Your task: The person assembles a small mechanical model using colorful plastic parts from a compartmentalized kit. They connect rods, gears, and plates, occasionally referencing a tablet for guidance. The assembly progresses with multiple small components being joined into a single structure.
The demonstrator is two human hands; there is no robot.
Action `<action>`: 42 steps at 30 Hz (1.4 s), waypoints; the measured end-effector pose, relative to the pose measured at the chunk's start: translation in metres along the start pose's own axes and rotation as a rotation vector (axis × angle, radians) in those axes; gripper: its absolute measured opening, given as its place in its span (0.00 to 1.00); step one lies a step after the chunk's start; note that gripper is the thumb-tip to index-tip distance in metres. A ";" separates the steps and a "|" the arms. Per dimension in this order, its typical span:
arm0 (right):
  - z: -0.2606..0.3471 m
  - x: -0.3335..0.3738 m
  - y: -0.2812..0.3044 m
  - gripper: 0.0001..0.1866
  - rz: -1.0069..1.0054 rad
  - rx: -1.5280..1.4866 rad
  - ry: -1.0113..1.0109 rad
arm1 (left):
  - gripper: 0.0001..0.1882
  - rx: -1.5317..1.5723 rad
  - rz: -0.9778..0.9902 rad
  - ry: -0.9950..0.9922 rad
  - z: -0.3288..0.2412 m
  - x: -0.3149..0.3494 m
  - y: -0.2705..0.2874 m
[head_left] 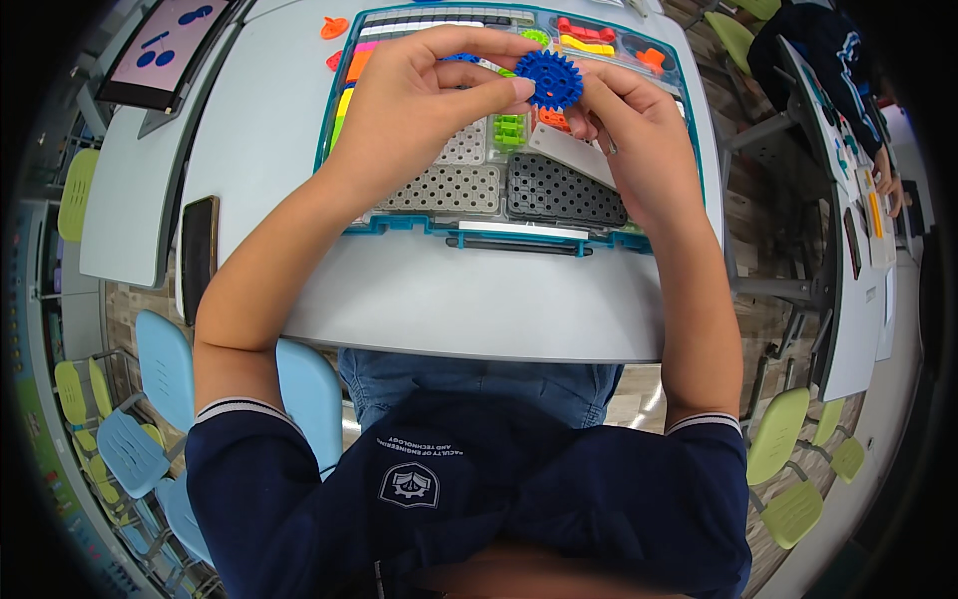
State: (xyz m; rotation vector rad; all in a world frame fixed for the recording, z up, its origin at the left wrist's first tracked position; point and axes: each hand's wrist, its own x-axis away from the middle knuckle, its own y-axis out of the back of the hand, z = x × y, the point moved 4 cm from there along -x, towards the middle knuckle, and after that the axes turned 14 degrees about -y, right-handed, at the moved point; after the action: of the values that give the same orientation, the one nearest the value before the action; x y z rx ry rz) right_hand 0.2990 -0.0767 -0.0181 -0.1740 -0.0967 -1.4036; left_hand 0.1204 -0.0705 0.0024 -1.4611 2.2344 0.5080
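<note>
A blue toothed gear point(549, 80) is held up over a teal-rimmed box of building parts point(329, 130). My left hand point(409, 100) pinches the gear's left side between thumb and fingers. On its right side, the thumb and fingers of my right hand point(639, 130) close on the same gear. Just under my right fingers a light grey flat piece point(571, 155) slants across the box; whether that hand also grips it, I cannot tell. Below lie a grey perforated plate point(444, 188), a black perforated plate point(564, 190) and lime green pieces point(509, 130).
An orange piece point(334, 28) lies outside the box on the white table point(469, 304). A phone point(200, 250) rests at the table's left edge, and a screen point(165, 50) stands at the far left. Chairs point(165, 364) surround the table. Another person's hand point(883, 170) is at a desk to the right.
</note>
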 end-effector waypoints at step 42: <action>0.007 -0.001 0.004 0.12 0.210 -0.100 -0.003 | 0.16 -0.032 -0.031 0.051 -0.001 -0.002 0.007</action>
State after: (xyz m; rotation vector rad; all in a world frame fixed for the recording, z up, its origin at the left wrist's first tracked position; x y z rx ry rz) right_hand 0.3025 -0.0740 -0.0114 -0.2613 -0.0098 -1.1992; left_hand 0.1142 -0.0665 0.0050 -1.5383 2.2490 0.5042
